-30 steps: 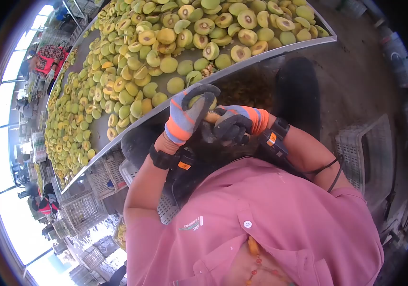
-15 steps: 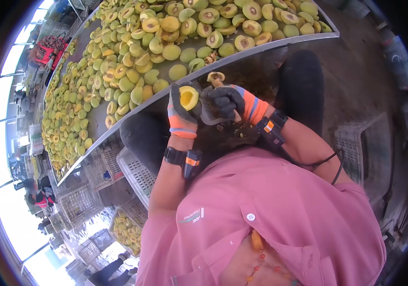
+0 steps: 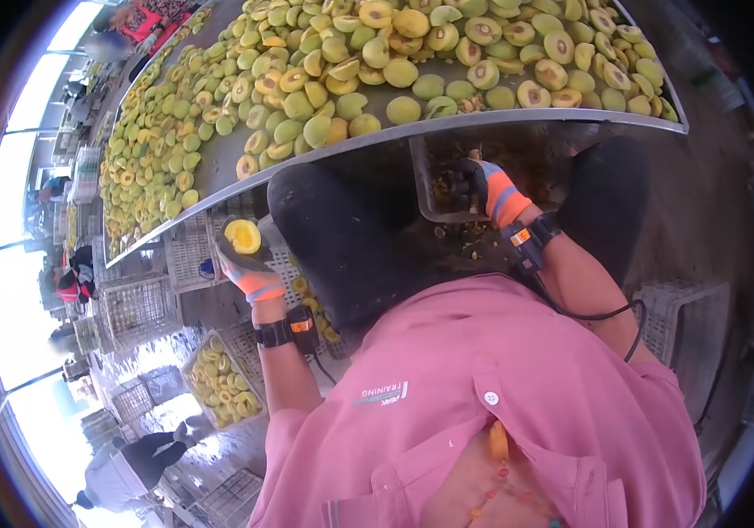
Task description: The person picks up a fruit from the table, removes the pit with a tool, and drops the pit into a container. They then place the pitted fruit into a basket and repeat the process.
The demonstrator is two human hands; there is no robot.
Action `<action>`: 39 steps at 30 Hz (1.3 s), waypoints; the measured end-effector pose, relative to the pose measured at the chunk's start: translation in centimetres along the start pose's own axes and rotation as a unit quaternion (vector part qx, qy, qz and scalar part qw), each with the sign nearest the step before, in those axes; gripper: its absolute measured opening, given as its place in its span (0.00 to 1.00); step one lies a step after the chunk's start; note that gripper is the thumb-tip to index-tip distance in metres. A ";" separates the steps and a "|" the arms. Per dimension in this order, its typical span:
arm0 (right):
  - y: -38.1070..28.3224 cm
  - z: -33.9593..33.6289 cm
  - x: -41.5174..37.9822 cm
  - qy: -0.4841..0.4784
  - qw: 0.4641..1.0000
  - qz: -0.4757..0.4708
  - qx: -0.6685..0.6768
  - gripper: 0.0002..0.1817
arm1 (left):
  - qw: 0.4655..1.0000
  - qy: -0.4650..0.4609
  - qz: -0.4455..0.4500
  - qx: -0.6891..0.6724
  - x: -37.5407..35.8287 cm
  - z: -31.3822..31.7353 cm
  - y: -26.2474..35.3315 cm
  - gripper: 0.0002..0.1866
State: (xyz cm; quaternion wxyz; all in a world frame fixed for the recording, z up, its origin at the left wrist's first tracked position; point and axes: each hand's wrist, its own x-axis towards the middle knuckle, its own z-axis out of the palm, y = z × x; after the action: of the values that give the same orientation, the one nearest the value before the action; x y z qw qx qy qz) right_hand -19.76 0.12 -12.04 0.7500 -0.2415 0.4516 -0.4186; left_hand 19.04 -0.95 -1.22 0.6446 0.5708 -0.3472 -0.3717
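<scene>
My left hand [image 3: 255,278], in a grey and orange glove, is out to the left beside my knee. It holds a stone-fruit half [image 3: 242,236] with yellow flesh and a hollow where its stone sat. My right hand [image 3: 491,189], gloved the same way, is closed around a short wooden-handled tool [image 3: 474,157]; the tool's working end is hard to make out. This hand is over a bin [image 3: 425,198] of dark scraps between my knees. Ahead is a metal-edged table [image 3: 377,141] heaped with green-skinned fruit halves [image 3: 403,110], many with brown stones.
Below my left hand is a crate of fruit halves [image 3: 308,304]. Another filled crate [image 3: 223,387] stands further left, near stacked empty crates [image 3: 139,304]. A person [image 3: 143,22] is by the table's far left end; another person [image 3: 130,475] is at lower left.
My hands have moved apart. The left carried the hollowed fruit half left and down, past my knee. The right moved over the bin, and the fruit piece at the tool's tip no longer shows.
</scene>
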 end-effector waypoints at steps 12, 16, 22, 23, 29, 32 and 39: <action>0.9 2.0 0.0 0.149 0.974 0.110 -0.130 0.24 | 0.880 -0.048 -0.459 -0.108 1.2 -19.9 -31.7 0.17; 1.6 1.9 0.4 0.204 0.962 0.030 -0.178 0.20 | 0.980 -0.082 -0.168 0.067 4.0 -8.0 -15.5 0.14; 2.8 3.3 0.6 0.037 0.989 -0.067 -0.125 0.10 | 0.876 -0.204 0.232 0.370 8.3 13.3 2.1 0.16; 2.6 3.3 0.6 0.028 0.987 -0.084 -0.135 0.10 | 0.847 -0.229 0.217 0.428 8.5 16.5 2.1 0.20; 1.6 1.6 0.3 0.100 0.959 -0.115 -0.237 0.12 | 0.668 -0.273 0.254 0.644 9.8 27.7 -4.0 0.30; 2.1 1.1 0.9 0.123 0.950 -0.177 -0.225 0.11 | 0.702 -0.262 0.235 0.619 7.6 27.8 -3.6 0.28; -5.1 4.1 -2.9 0.113 0.983 -0.137 0.050 0.12 | 0.746 -0.336 0.383 0.430 -3.6 23.5 -1.1 0.28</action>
State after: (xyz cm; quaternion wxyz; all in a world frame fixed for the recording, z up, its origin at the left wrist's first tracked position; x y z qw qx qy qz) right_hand -18.95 -0.21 -4.97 0.6406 -0.2150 0.4745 -0.5641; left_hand -3.29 -9.09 0.09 0.2612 0.4448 -0.8536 -0.0724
